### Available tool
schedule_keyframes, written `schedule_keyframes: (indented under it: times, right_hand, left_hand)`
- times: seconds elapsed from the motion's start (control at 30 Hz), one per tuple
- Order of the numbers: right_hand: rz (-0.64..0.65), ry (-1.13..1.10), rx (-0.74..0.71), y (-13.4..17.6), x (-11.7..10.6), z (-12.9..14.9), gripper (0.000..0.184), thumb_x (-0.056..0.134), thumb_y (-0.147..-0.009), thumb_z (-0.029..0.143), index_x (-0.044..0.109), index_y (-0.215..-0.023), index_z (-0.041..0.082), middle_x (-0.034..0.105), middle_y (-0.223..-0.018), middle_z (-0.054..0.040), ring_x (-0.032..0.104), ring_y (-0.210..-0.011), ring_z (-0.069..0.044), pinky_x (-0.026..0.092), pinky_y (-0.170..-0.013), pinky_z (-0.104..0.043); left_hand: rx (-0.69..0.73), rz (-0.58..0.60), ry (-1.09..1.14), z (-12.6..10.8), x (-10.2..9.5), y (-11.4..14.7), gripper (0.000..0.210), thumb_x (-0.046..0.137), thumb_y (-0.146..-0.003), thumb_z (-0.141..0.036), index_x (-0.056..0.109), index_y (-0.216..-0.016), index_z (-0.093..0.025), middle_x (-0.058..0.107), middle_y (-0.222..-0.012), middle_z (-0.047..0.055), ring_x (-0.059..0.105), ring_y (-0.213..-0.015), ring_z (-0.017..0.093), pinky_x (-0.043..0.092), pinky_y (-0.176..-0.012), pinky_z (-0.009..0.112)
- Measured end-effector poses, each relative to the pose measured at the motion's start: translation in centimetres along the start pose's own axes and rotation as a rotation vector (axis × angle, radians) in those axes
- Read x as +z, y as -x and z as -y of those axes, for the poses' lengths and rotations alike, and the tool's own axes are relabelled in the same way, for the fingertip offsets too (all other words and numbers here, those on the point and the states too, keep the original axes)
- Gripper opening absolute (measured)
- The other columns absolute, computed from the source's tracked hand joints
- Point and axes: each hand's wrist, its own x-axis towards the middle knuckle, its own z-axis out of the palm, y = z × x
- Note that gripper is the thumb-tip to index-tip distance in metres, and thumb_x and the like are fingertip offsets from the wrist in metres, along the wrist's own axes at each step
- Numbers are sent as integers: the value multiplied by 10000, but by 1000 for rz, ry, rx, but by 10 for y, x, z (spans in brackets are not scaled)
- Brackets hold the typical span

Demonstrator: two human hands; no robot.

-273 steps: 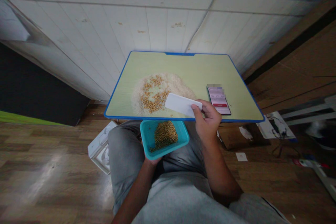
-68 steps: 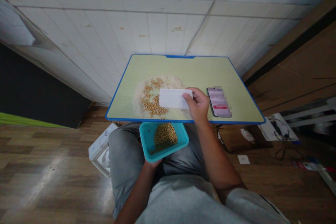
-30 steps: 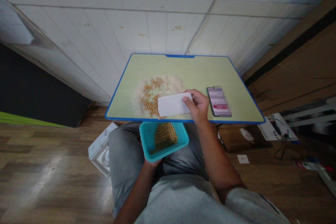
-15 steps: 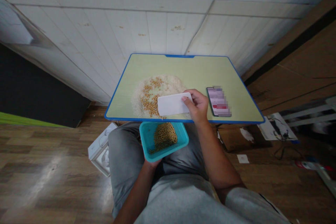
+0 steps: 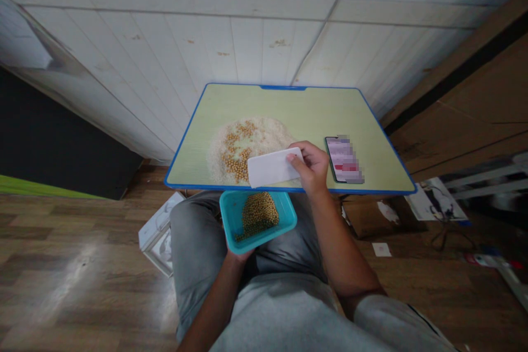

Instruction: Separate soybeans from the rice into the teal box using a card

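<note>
My right hand (image 5: pixel 311 164) pinches one end of a white card (image 5: pixel 270 168), thumb on top, just above the near edge of the small table. The card's left end is beside a patch of soybeans (image 5: pixel 237 168) lying among spread white rice (image 5: pixel 268 129). Below that edge, my left hand (image 5: pixel 239 256) holds a turquoise plastic tub (image 5: pixel 229 242) from its near side and underneath; most of its fingers are hidden. Inside the tub lies a heap of soybeans (image 5: pixel 259 212).
The pale green tabletop (image 5: pixel 317 107) has a blue rim and carries a phone (image 5: pixel 344 159) at the right. Behind it stands a white panelled wall (image 5: pixel 243 47). A white box (image 5: pixel 159 231) is on the floor at left, and a cardboard box (image 5: pixel 371 217) at right.
The white card has tilted slightly, its near left corner dropping a little toward the table edge. My left hand and the tub have hardly moved.
</note>
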Motion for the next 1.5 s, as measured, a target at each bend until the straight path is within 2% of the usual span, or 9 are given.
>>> schedule_keyframes:
  times: [0.13,0.33,0.43,0.73,0.93,1.1,1.27,1.4,1.5]
  right_hand:
    - [12,-5,-23,0,0,-1,194,757,-844,418,727,-796,232,662,-697,28,524,-562,-119,398,-539,-275]
    - [-93,-20,-22,1,1,-7,183,768,-853,418,735,-835,239,654,-710,30,553,-606,-130,392,-541,-263]
    - [-98,-8,-8,2,1,-9,198,766,-849,432,734,-834,237,654,-711,29,552,-608,-132,396,-542,-265]
    - [-105,20,-2,2,-4,-7,217,756,-844,455,724,-822,242,651,-709,25,554,-609,-137,409,-542,-275]
    - [-149,22,11,2,-6,-6,203,758,-814,436,721,-808,236,641,-697,24,543,-599,-137,430,-552,-281]
    - [-148,8,8,3,-7,-6,180,766,-811,409,725,-798,235,634,-687,31,533,-584,-129,414,-543,-274]
    - [-126,33,26,2,-8,-4,192,759,-812,417,721,-786,231,629,-677,33,529,-579,-127,392,-529,-268]
    - [-102,36,33,2,-9,-3,199,750,-817,422,718,-782,229,639,-684,29,542,-593,-131,394,-536,-270]
    - [-93,20,41,3,-9,-3,201,752,-817,429,715,-784,234,634,-683,29,535,-592,-132,394,-540,-274]
  left_hand:
    - [-4,3,2,-1,4,-1,1076,-196,-995,-669,502,-1610,-129,530,-1669,61,485,-1573,290,328,-1339,530]
    - [-9,-10,5,-2,8,-1,1150,-257,-946,-686,497,-1613,-130,518,-1676,67,470,-1580,302,321,-1339,546]
    - [-3,-1,6,-1,10,-2,1161,-267,-942,-679,506,-1607,-126,531,-1665,66,482,-1573,296,328,-1336,537]
    - [-11,-20,-8,-2,9,1,1033,-158,-1013,-657,517,-1604,-145,534,-1663,45,487,-1571,280,307,-1335,534]
    - [-38,-115,-31,-4,8,3,943,-59,-1051,-663,559,-1578,-185,546,-1650,27,506,-1557,277,310,-1326,559]
    - [-39,-3,-22,-3,25,-5,964,-99,-1049,-640,538,-1595,-165,536,-1659,26,501,-1561,238,317,-1330,481]
    - [-52,33,-4,-2,37,-11,936,-73,-1062,-631,543,-1595,-169,546,-1657,13,495,-1565,208,266,-1344,426]
    - [-40,32,14,-2,31,-9,981,-110,-1041,-645,524,-1606,-154,525,-1673,31,480,-1577,229,263,-1350,453]
    - [-55,-45,1,-3,22,-4,944,-77,-1052,-645,528,-1602,-172,523,-1670,23,477,-1579,256,274,-1346,521]
